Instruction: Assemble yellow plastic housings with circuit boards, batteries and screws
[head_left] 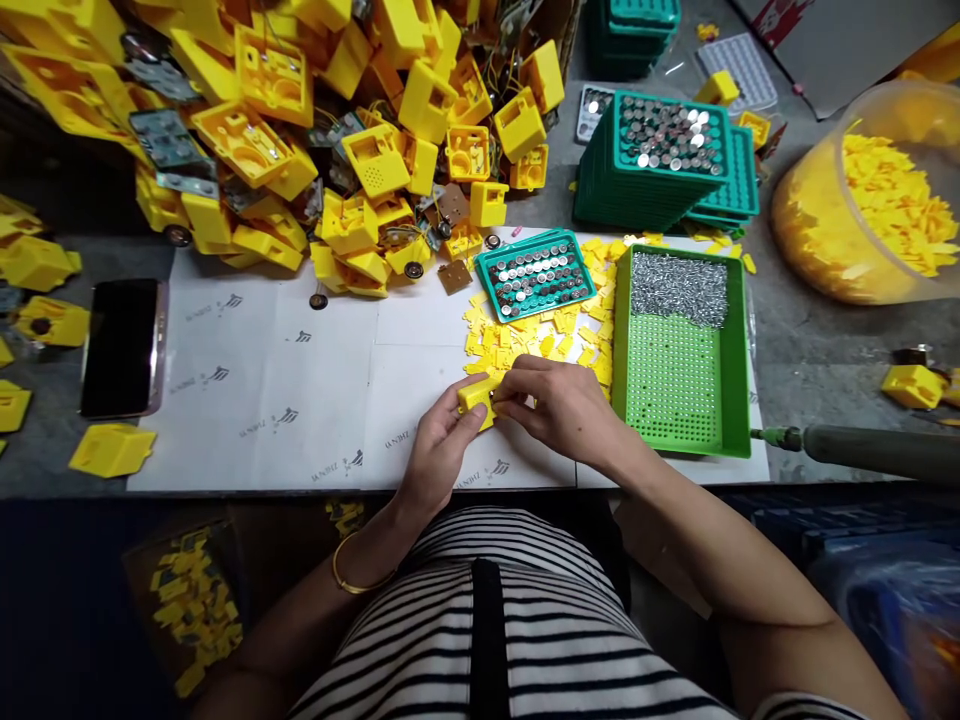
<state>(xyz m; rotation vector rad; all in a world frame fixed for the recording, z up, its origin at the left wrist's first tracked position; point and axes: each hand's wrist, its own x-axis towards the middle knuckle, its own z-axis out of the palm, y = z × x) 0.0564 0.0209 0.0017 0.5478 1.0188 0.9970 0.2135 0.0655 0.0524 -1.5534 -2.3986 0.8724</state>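
Note:
A small yellow plastic housing point(475, 393) is gripped between the thumb and fingers of my left hand point(439, 445), just above the paper-covered table. My right hand point(555, 405) is closed in a pinch against the housing's right side; a small dark spot shows at its fingertips, too small to name. Loose flat yellow pieces point(499, 345) are spread just beyond my hands. Behind them lies a teal tray point(480, 290) with rows of round button cells. Right of my right hand stands a green perforated basket point(660, 390) with many small metal screws point(679, 287) at its far end.
Yellow housings point(375, 160) with wires and circuit boards are heaped at the back left. Stacked teal trays point(622, 195) and a clear tub point(795, 230) of yellow pieces stand back right. A phone point(124, 345) lies left; an electric screwdriver point(840, 440) lies right.

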